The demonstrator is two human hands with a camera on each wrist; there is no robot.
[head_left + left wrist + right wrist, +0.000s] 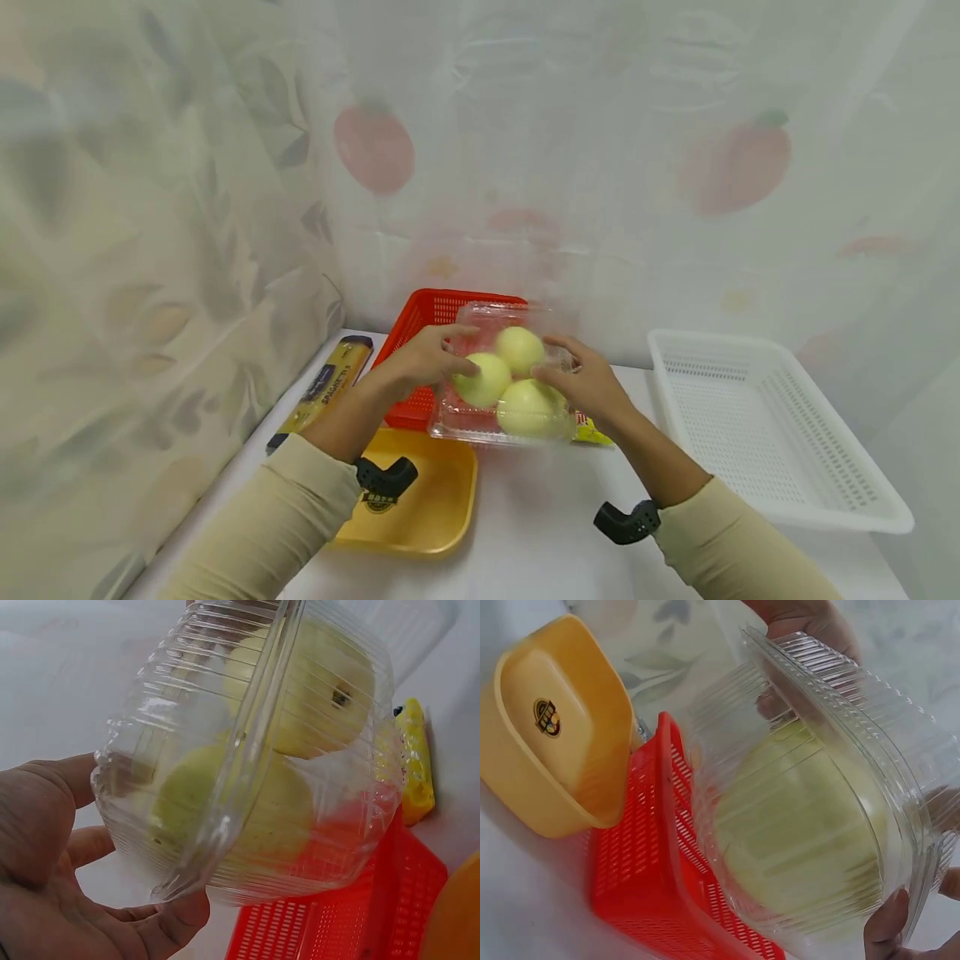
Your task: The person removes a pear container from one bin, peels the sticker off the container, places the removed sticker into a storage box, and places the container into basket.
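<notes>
The clear ribbed clamshell holds pale yellow-green fruit, above a bright red slotted basket and a mustard-yellow tray. The white perforated basket sits beside sleeves that are beige. The backdrop curtain shows blurred red fruit, perhaps apples, and grey-green leaves.

- Red basket at the back of the white table, against a curtain printed with leaves and red fruit.
- Yellow tray just in front of the red basket, a round logo on its floor.
- Long yellow packet with a dark label, left of the red basket, along the table's edge.
- White basket on the right, well apart from the red one.
- Small yellow packet on the table between the baskets.
</notes>
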